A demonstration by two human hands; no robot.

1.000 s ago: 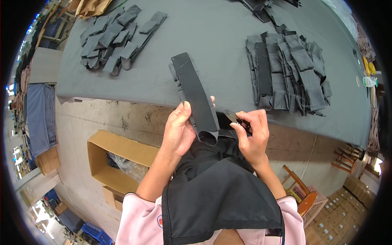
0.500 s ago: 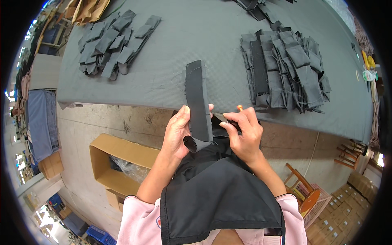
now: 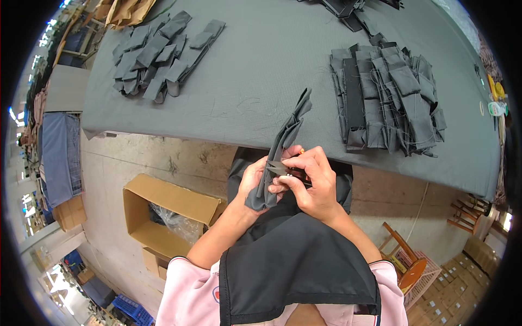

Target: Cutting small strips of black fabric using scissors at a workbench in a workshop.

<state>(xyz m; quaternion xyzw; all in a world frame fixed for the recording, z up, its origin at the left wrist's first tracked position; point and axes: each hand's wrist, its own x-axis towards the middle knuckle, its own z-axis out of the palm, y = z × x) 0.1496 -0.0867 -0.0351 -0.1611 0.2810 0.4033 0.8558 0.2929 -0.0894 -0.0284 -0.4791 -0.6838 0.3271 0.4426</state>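
My left hand [image 3: 251, 182] grips a folded dark grey fabric strip [image 3: 287, 130] that stands on edge, its upper end fanned into several layers and tilted to the right. In my right hand [image 3: 319, 187] are small thread snips [image 3: 278, 168], held between thumb and fingers. Their metal blades lie against the strip's right side, close to my left fingertips. Most of the handle is hidden by the fingers; a bit of orange shows above them. Both hands are over my lap, just off the table's front edge.
The grey-covered table [image 3: 234, 70] carries a loose heap of fabric strips [image 3: 155, 54] at left and a denser stack [image 3: 380, 98] at right. Loose threads lie between them. Below left sits an open cardboard box [image 3: 168, 191] with plastic inside; a wooden chair [image 3: 411, 274] is at right.
The strip has turned from lying broad side up to standing on edge, its top swinging right. My right hand has moved left, bringing the snips' blades against it.
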